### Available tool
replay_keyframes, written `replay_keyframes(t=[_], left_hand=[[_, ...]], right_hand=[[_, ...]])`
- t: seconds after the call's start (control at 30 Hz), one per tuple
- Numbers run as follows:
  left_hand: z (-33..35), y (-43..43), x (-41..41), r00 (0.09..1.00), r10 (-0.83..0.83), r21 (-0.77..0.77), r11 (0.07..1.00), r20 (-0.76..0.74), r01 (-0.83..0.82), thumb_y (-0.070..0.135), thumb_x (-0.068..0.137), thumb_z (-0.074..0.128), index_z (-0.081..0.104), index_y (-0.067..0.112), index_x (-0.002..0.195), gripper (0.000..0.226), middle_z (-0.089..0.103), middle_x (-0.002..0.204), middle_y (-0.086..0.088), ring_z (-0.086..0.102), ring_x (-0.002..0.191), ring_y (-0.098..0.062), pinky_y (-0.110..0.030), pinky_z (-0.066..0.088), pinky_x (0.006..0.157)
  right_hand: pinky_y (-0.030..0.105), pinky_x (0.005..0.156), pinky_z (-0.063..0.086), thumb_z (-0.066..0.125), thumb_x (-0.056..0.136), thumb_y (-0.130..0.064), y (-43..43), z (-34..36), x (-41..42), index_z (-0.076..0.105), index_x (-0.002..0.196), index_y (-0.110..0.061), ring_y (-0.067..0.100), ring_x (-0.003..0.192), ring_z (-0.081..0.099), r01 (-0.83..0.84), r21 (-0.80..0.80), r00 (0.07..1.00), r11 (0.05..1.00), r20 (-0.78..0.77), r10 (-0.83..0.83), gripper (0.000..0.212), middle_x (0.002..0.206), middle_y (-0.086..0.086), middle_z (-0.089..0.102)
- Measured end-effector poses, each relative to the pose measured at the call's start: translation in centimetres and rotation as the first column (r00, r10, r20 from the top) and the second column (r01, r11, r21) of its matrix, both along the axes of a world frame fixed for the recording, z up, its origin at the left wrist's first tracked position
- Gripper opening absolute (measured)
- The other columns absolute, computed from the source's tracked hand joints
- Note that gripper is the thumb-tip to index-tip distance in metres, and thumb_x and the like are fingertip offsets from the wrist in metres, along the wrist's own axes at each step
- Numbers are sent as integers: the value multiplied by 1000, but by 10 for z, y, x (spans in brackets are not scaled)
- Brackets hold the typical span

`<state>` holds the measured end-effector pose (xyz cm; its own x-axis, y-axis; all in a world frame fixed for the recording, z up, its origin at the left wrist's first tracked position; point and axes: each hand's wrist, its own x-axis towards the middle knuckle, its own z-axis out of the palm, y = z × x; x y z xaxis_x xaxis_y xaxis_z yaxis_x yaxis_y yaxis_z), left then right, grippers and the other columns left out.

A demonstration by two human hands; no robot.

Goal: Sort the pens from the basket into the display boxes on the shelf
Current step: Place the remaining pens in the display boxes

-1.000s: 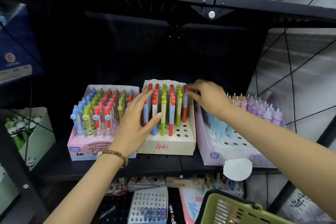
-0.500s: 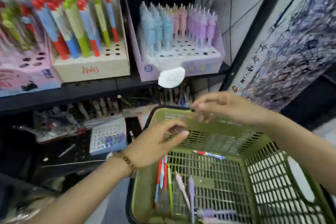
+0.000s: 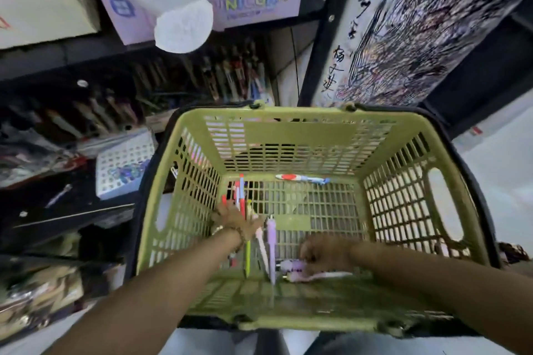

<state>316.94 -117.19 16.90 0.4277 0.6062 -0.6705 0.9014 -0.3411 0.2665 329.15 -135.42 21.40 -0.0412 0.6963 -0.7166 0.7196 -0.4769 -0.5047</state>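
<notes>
Now both hands reach into the green basket (image 3: 288, 116) for the next pick: left hand (image 3: 235, 220) over red-blue pens (image 3: 240, 190), right hand (image 3: 323, 253) by lilac pens (image 3: 291, 266); blur hides any grip.

Ink-scribbled paper (image 3: 418, 23), round white tag (image 3: 183, 27)

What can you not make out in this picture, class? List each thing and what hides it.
Left hand, head view: motion blur hides whether its fingers hold a pen.
Right hand, head view: blurred over the purple pens; grip unclear.
Purple box, head view: top edge cuts it off.
Lower-shelf pens, head view: dark and blurred.
</notes>
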Motion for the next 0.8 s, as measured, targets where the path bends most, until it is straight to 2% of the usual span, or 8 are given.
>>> replay_keyframes(t=[0.07,0.13,0.23,0.3,0.43,0.57,0.7,0.8], left_hand=[[-9,-11,-1,999,38,-14,999,39,-37,65,76,60,-7,4,149,116,-12,156,-18,13,142,-39,-41,28,111],[-13,-15,-2,984,146,-13,989,103,-145,63,73,66,-5,7,150,119,-9,155,-20,22,138,-42,-41,35,106],[-18,-14,-1,917,259,-34,965,303,-261,47,68,79,25,6,141,100,29,140,-21,50,111,-35,-38,48,92],[-16,-13,3,883,263,-14,960,388,-280,38,67,83,39,5,122,77,51,120,-16,53,90,-26,-33,49,78],[-13,-4,11,941,203,-26,979,271,-204,41,72,78,49,3,114,63,60,110,-15,54,86,-22,-29,46,65],[-9,4,15,973,132,-49,991,189,-125,46,74,75,50,2,118,66,59,116,-15,59,102,-29,-34,52,77],[-4,8,20,981,4,-133,991,193,22,37,81,72,53,2,118,54,60,118,-16,59,107,-30,-30,48,77],[1,12,23,989,-25,-194,979,149,54,35,82,71,51,-4,122,59,58,123,-21,57,111,-33,-36,48,89]], right_hand=[[32,77,43,63,89,-34,-3,-7,-6,64,93,-3,25,86,55,-85,21,994,996,77,83,32,92,11,56],[31,74,41,64,88,-35,-5,-10,-10,63,91,-4,21,81,49,-88,37,989,995,122,83,31,88,9,52],[29,72,38,62,90,-35,-4,-10,-14,62,98,-3,24,85,51,-106,5,987,994,120,104,33,98,15,58],[26,71,34,56,93,-35,-3,-11,-17,56,108,-3,19,85,47,-41,-57,998,998,44,44,36,101,12,55],[30,82,43,47,98,-34,6,-2,-7,49,119,-4,17,93,48,13,-176,995,984,-97,-30,37,114,14,55],[23,77,44,44,99,-29,14,11,21,46,113,-13,14,88,54,183,-173,960,968,-178,-214,21,98,0,56],[27,78,50,47,98,-25,19,8,35,44,121,-8,14,81,59,386,-155,877,909,-243,-414,29,91,2,59],[27,78,50,48,98,-27,21,5,42,45,121,-7,13,82,60,472,-119,836,874,-255,-486,31,95,5,62]])
